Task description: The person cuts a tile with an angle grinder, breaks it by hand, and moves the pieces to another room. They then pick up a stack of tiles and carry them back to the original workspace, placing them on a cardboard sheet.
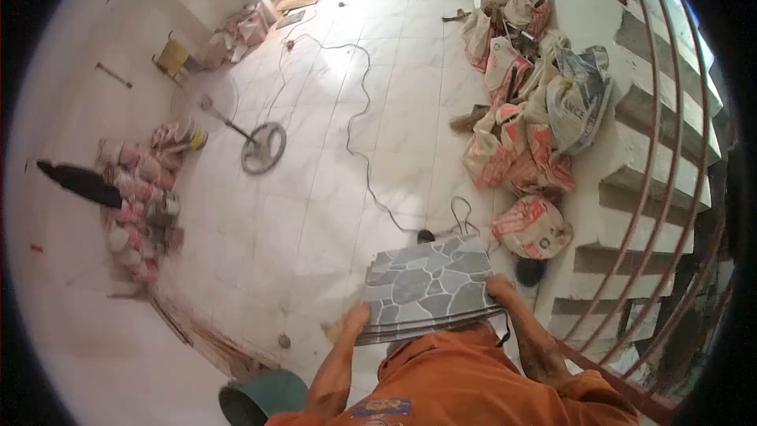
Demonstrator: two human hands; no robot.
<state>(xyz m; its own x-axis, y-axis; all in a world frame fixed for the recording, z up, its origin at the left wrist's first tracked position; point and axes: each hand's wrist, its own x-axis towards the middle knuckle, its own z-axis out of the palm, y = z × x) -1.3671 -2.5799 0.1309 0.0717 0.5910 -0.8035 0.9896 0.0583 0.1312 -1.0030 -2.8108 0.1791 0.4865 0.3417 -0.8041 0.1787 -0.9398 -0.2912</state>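
Note:
A stack of grey stone-pattern tiles (430,280) with pale joint lines is held level in front of my waist. My left hand (357,318) grips the stack's left edge, fingers mostly hidden beneath it. On the opposite edge, my right hand (500,288) is closed round the side near the corner. Several tile layers show along the near edge. Below and beyond the stack runs the pale tiled floor (315,221).
Filled sacks (536,229) line the right side beside concrete stairs (615,268) with a red railing (654,150). A cable (367,110) snakes over the floor. A round-based pedestal fan (264,147), stacked cans (142,181) and a green bucket (272,394) stand left.

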